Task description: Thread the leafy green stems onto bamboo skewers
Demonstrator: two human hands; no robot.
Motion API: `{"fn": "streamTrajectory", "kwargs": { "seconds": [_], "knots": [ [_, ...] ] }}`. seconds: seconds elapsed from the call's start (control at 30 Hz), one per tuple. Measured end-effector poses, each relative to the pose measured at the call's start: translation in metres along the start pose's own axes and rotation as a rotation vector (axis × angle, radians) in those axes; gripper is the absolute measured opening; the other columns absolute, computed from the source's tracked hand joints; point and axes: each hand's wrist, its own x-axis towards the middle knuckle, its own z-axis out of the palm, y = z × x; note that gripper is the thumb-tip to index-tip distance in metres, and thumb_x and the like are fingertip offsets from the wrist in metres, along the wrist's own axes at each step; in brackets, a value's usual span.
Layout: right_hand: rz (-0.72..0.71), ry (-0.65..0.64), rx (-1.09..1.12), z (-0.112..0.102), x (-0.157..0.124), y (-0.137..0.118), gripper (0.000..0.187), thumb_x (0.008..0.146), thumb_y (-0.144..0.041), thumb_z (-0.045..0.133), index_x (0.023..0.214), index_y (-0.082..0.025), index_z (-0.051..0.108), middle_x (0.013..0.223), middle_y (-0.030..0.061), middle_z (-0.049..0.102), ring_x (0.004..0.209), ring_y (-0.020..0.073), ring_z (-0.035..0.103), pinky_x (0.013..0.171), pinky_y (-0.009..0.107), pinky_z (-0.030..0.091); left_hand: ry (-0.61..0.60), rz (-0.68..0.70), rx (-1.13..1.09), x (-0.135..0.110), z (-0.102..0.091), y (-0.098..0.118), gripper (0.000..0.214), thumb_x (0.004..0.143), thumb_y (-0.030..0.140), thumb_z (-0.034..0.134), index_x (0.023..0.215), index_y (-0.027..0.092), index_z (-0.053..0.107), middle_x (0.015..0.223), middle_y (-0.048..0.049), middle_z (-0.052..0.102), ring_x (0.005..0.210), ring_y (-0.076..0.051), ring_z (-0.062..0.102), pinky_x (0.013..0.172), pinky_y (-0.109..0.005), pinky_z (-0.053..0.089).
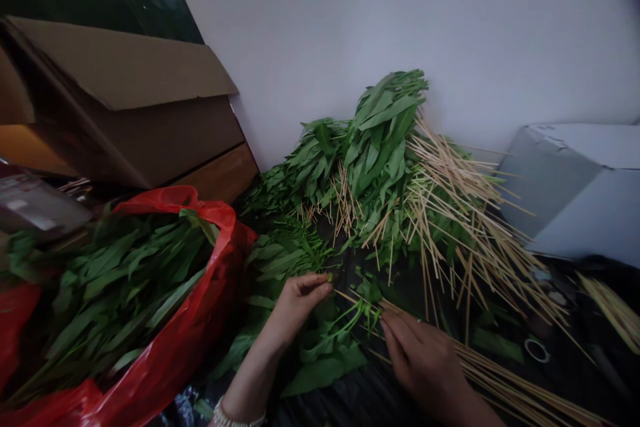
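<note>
My left hand (297,303), with a beaded bracelet (235,415) at the wrist, pinches a small green stem piece (331,277) between thumb and fingertips. To its right, my right hand (425,355) is closed around a bundle of thin wooden skewers (515,377) that runs out toward the lower right. Cut green stems and leaves (369,307) cluster at the skewer tips just ahead of the right fingers; which of them are pierced I cannot tell. Loose leafy greens (327,363) lie under and between both hands.
Skewered greens (385,123) are heaped against the white wall, their bare skewers (465,193) fanning right. At left stands a red plastic bag (227,240) full of leaves, with a cardboard box (165,133) behind. A white box (575,180) and a ring-shaped roll (537,349) are at right.
</note>
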Motion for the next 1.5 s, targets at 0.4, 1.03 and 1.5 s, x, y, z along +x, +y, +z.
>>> {"fn": "streamTrajectory", "kwargs": {
  "seconds": [0.4, 1.03, 1.5],
  "knots": [
    [0.026, -0.035, -0.01, 0.0, -0.002, 0.002, 0.021, 0.092, -0.012, 0.045, 0.101, -0.015, 0.063, 0.089, 0.0056, 0.07, 0.067, 0.0139, 0.065, 0.065, 0.026, 0.046, -0.062, -0.067, -0.133, -0.008, 0.007, 0.004, 0.035, 0.075, 0.047, 0.069, 0.085, 0.014, 0.076, 0.071, -0.0035, 0.068, 0.062, -0.011, 0.052, 0.059, -0.021, 0.04],
    [-0.013, -0.034, -0.058, 0.002, -0.004, 0.002, 0.025, 0.09, -0.009, 0.043, 0.106, -0.013, 0.062, 0.098, 0.0085, 0.071, 0.071, 0.0157, 0.067, 0.065, 0.027, 0.049, -0.02, -0.084, -0.146, -0.007, 0.009, 0.003, 0.032, 0.071, 0.045, 0.074, 0.077, 0.014, 0.076, 0.066, -0.0024, 0.065, 0.061, -0.011, 0.052, 0.058, -0.02, 0.039],
    [-0.03, -0.036, -0.039, 0.004, -0.006, 0.003, 0.025, 0.09, -0.008, 0.041, 0.102, -0.014, 0.063, 0.089, 0.0082, 0.07, 0.073, 0.0166, 0.067, 0.067, 0.028, 0.05, -0.006, -0.138, -0.285, -0.003, 0.011, -0.006, 0.033, 0.063, 0.039, 0.081, 0.085, 0.015, 0.073, 0.073, -0.0012, 0.066, 0.065, -0.011, 0.054, 0.062, -0.02, 0.04]
  ]
}}
